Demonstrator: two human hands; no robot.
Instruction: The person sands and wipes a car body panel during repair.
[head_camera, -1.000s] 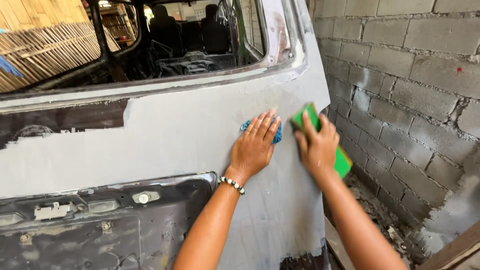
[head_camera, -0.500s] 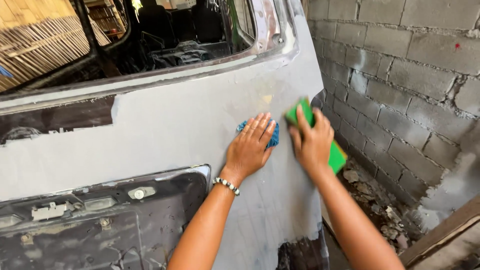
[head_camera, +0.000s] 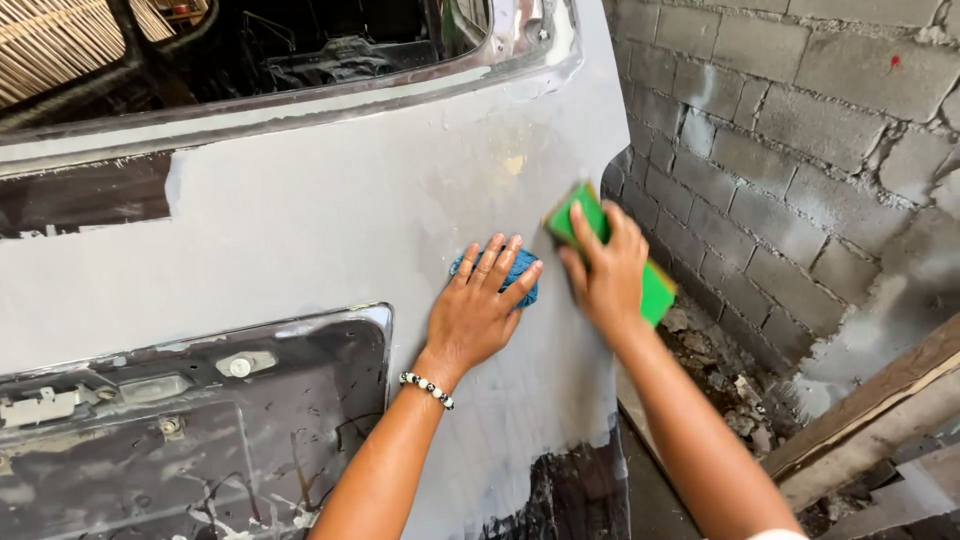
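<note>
The left hand (head_camera: 478, 315) presses spread fingers (head_camera: 497, 262) flat on a blue cloth (head_camera: 522, 278) against the grey primed car panel (head_camera: 330, 230), while the right hand (head_camera: 605, 275) beside it grips a green sanding block (head_camera: 578, 215), fingers curled over it.

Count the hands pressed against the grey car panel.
2: left hand flat on a blue cloth, right hand gripping a green sanding block near the grey car panel's edge.

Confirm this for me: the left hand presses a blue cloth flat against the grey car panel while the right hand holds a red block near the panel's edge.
Not quite. In the head view the block under the right hand is green, not red. The rest holds: the left hand presses a blue cloth flat against the grey car panel.
</note>
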